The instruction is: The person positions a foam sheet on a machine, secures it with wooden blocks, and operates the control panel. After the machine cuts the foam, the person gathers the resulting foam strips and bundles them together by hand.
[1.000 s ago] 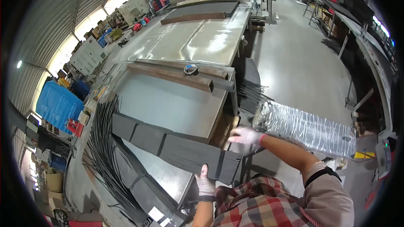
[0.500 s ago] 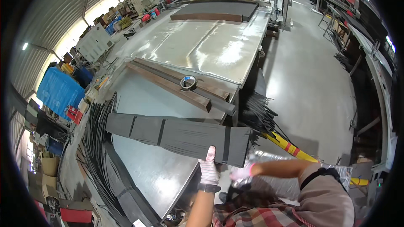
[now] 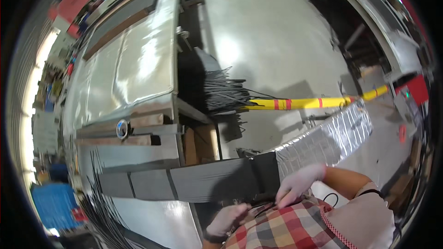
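In front of me lies a long bundle of dark grey flat strips (image 3: 194, 182), tied by several black bands. Its right end reaches past the metal table toward a silver-wrapped block (image 3: 323, 138). Both of my hands wear pale gloves and are at my checked apron (image 3: 277, 226), apart from the bundle. My left hand (image 3: 226, 219) has its fingers curled together at the apron's top edge; what they grip is hidden. My right hand (image 3: 297, 185) reaches down with fingers closed at the same dark opening, and I cannot make out what is in them.
A tape roll (image 3: 123, 129) rests on brown and grey metal bars (image 3: 134, 120) across the table. Thin black rods (image 3: 226, 90) stick out by the table's right side, near a yellow barrier (image 3: 304, 103) with red bands. More black rods (image 3: 104, 203) hang at left.
My left hand has let go of the bundle and drawn back to my apron. My right hand has also come to the apron. The view has turned to the right.
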The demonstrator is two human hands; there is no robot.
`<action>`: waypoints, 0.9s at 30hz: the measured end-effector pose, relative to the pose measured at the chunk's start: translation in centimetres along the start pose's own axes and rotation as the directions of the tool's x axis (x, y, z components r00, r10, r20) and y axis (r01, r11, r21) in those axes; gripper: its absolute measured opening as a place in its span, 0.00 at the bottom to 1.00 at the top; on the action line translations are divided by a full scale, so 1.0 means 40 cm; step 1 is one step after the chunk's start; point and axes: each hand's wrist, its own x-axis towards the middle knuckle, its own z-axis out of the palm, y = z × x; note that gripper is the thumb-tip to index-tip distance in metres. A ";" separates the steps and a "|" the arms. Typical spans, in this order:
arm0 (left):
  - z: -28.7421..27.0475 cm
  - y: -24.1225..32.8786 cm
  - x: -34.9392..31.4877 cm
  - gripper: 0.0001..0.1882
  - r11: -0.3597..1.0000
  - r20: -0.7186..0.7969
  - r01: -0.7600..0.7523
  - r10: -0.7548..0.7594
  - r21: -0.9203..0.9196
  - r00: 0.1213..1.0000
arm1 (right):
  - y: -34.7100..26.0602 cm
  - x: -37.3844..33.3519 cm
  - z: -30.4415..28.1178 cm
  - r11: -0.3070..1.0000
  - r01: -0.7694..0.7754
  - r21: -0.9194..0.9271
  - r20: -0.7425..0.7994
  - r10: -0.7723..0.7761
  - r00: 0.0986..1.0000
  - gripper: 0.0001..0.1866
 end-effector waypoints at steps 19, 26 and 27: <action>0.071 0.288 0.129 0.19 -0.416 0.188 0.070 0.548 0.907 0.815 | 0.237 0.103 0.099 0.931 0.271 -0.245 -0.948 -0.288 0.134 0.29; 0.095 0.282 0.141 0.22 -0.583 0.235 0.070 0.430 0.809 0.872 | 0.237 0.219 0.274 0.941 0.326 0.086 -0.994 0.104 -0.038 0.48; 0.098 0.283 0.145 0.22 -0.571 0.223 0.065 0.420 0.818 0.880 | 0.240 0.256 0.289 0.977 0.204 0.066 -0.992 0.087 -0.096 0.49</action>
